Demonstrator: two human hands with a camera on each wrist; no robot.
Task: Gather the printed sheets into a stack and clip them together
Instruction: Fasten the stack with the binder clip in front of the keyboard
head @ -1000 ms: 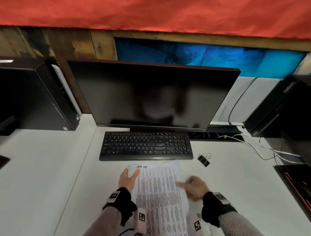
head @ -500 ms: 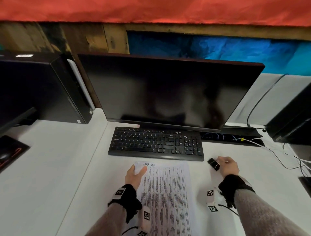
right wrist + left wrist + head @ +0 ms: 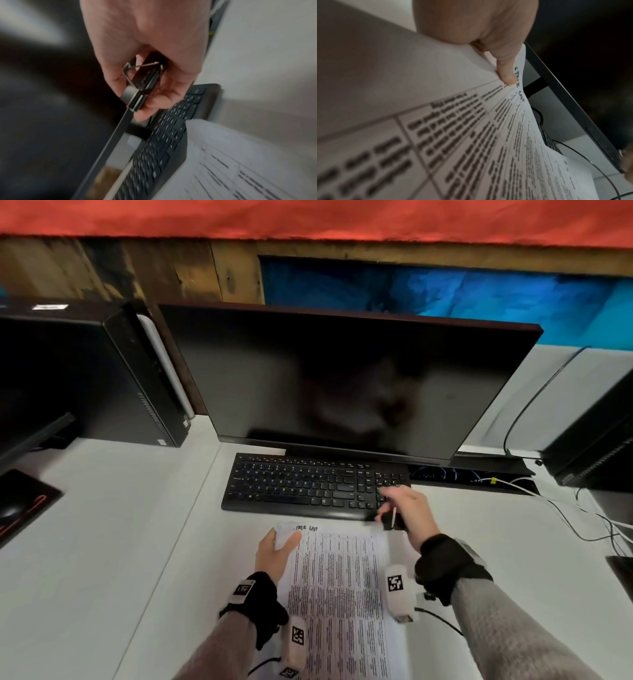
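A stack of printed sheets point(image 3: 337, 587) lies on the white desk in front of the keyboard. My left hand point(image 3: 277, 549) pinches its far left corner, thumb on top, and lifts that corner a little; the left wrist view shows the thumb point(image 3: 505, 67) pressing the sheets point(image 3: 471, 135). My right hand point(image 3: 402, 510) hovers just above the stack's far right corner and grips a black binder clip point(image 3: 390, 520). In the right wrist view the binder clip point(image 3: 145, 81) with its wire handles sits between thumb and fingers, jaws pointing away from the palm, with the sheets point(image 3: 231, 162) below.
A black keyboard point(image 3: 308, 484) lies just beyond the sheets, with a dark monitor point(image 3: 342, 378) behind it. A black computer tower point(image 3: 85, 371) stands at the left, another point(image 3: 596, 440) at the right. Cables point(image 3: 582, 515) trail across the desk at the right.
My right hand reached right to the binder clip beside the keyboard, picked it up, and has brought it back to the stack's far right corner. The left hand kept hold of the far left corner.
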